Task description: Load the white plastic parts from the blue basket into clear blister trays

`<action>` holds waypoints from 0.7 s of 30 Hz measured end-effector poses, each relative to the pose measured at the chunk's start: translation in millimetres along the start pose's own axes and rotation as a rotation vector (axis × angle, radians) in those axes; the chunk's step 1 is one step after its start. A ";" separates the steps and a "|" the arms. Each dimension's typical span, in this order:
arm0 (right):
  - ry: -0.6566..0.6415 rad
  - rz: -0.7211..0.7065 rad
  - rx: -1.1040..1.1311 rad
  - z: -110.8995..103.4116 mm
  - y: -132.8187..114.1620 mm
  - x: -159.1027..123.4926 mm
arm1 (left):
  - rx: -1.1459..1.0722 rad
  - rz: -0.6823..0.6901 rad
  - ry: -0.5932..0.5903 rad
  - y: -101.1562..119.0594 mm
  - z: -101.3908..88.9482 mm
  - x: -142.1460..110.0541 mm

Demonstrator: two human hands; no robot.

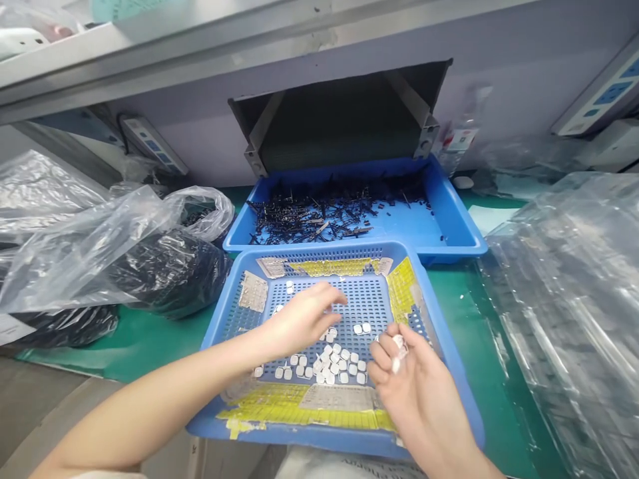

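A blue perforated basket [449, 379] with yellow and whitish tape on its walls stands in front of me. Small white square pieces with rounded corners [329, 362] lie scattered on its bottom, mostly toward the near side. Over the middle of the basket, my left hand [312, 313] reaches in with thumb and fingers apart, and nothing shows in its grasp. At the basket's right side, my right hand [409, 379] is turned palm up, its fingers curled around several white pieces [399, 349].
Behind the basket, a blue tray [449, 213] holds thin black plastic scraps, below a conveyor end [339, 126]. Clear bags of black material [170, 266] crowd the left. Clear plastic trays [574, 286] stack at right. A bottle [459, 136] stands near the wall.
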State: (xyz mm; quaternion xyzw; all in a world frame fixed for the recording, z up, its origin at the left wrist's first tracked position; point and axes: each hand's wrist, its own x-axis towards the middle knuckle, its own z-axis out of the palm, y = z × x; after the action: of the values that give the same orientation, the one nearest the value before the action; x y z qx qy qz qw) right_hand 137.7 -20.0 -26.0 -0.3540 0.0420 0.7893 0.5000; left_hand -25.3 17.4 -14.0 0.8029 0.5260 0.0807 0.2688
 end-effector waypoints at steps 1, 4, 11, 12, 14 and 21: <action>-0.008 -0.006 0.008 -0.5 -0.8 -0.6 | 0.133 -0.077 -0.117 -6.2 5.9 1.3; -0.025 0.000 0.001 -1.6 -1.5 -1.5 | 0.362 -0.184 -0.294 -20.3 24.8 3.2; 0.080 -0.035 -0.109 -0.1 1.6 2.1 | 0.313 -0.065 -0.269 -29.6 43.1 9.9; 0.086 -0.028 -0.110 0.6 1.5 2.4 | 0.293 -0.057 -0.263 -30.0 42.5 11.0; 0.081 -0.014 -0.103 1.7 1.1 2.5 | 0.245 -0.045 -0.240 -30.6 38.3 12.8; 0.094 -0.005 -0.093 1.7 1.6 2.2 | 0.028 -0.086 0.000 -7.3 -3.3 9.7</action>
State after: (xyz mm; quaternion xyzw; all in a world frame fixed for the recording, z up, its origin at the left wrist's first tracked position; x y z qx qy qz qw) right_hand 135.0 -18.4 -26.5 -0.4138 0.0277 0.7715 0.4824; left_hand -28.3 29.3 -16.5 0.7833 0.5610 0.0616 0.2607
